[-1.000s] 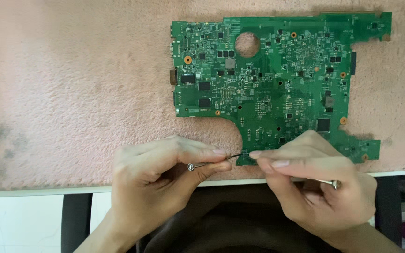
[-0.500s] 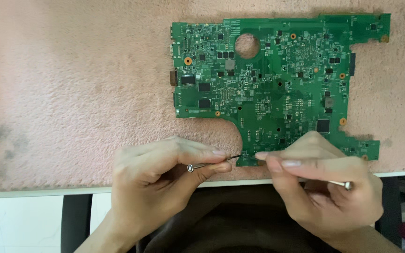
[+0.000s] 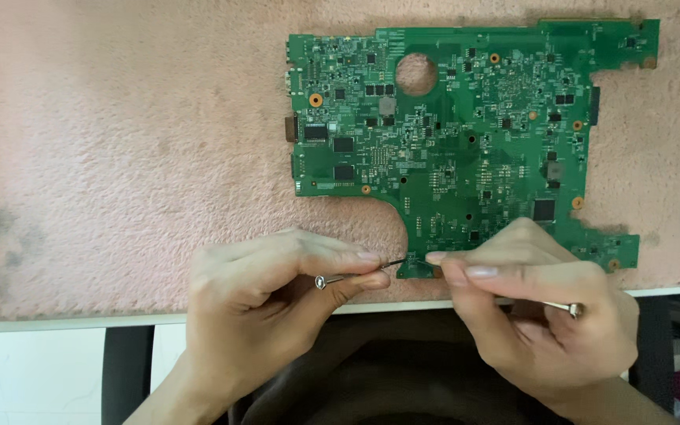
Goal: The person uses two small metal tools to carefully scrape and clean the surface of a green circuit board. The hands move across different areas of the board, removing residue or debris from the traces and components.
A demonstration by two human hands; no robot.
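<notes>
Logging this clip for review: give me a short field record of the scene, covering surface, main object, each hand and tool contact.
Surface: pink fuzzy cloth mat on a white table edge
Main object: green printed circuit board with a round hole, lying flat on the mat
Left hand: pinches a thin metal tool with a ring end, tip pointing at the board's lower edge
Right hand: holds a second slim metal tool, fingertips at the board's lower edge
Tip contact with board: too small to tell

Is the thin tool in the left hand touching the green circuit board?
Touching: the head view shows the thin tool's tip meeting the green circuit board's lower edge.
</notes>
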